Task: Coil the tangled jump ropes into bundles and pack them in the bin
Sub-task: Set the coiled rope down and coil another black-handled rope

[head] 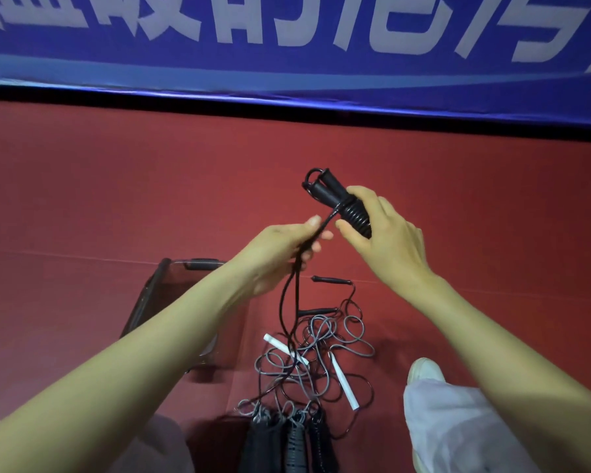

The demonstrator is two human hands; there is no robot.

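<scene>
Right hand [388, 240] grip holds black rope bundle [354, 213], left hand [280, 247] grip pinches its loose cord [285, 302], both beyond the bin [151, 288], tangled ropes [321, 346] lie right of the bin

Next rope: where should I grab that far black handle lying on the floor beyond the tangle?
Take the far black handle at mid-shaft, from above, fingers pinching across its length. It lies flat and sideways on the red floor, clear of the grey tangle. Its cord leaves the right end, so the left end and middle look free.
</scene>
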